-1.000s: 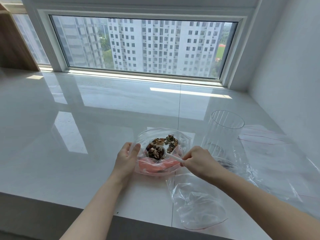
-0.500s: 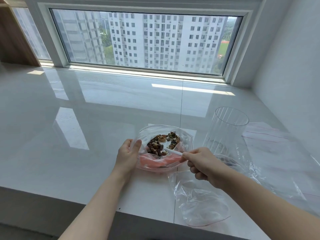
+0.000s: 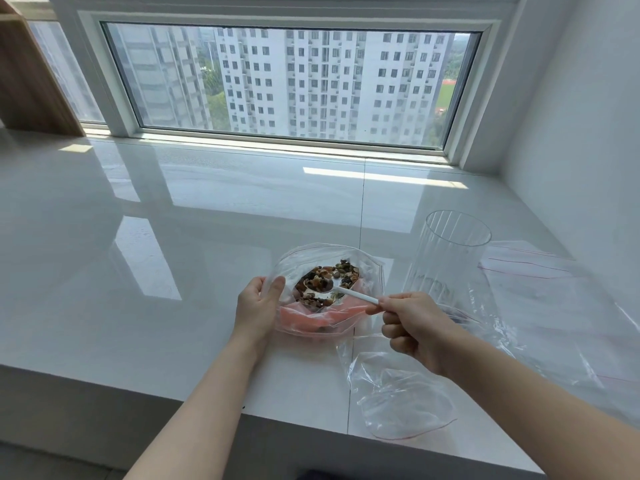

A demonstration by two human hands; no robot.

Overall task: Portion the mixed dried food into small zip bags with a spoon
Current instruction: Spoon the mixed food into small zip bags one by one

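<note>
A pink bowl (image 3: pixel 304 318) wrapped in an open clear bag (image 3: pixel 367 268) sits near the counter's front edge, with mixed dried food (image 3: pixel 329 275) inside. My left hand (image 3: pixel 258 306) grips the bag's left rim, thumb over the plastic. My right hand (image 3: pixel 415 323) pinches the handle of a white spoon (image 3: pixel 353 293), whose bowl lies in the food. An empty small zip bag (image 3: pixel 398 393) with a red seal line lies flat below my right hand.
A tall ribbed clear cup (image 3: pixel 450 258) stands right of the bowl. More clear zip bags (image 3: pixel 540 282) are spread to the right, up to the white wall. The counter's front edge (image 3: pixel 173 393) runs just below my wrists. A wooden shelf (image 3: pixel 31 77) stands at the far left.
My right hand has drawn back slightly toward me with the spoon handle, and the spoon bowl sits lower in the food. My left hand keeps its hold on the bag rim.
</note>
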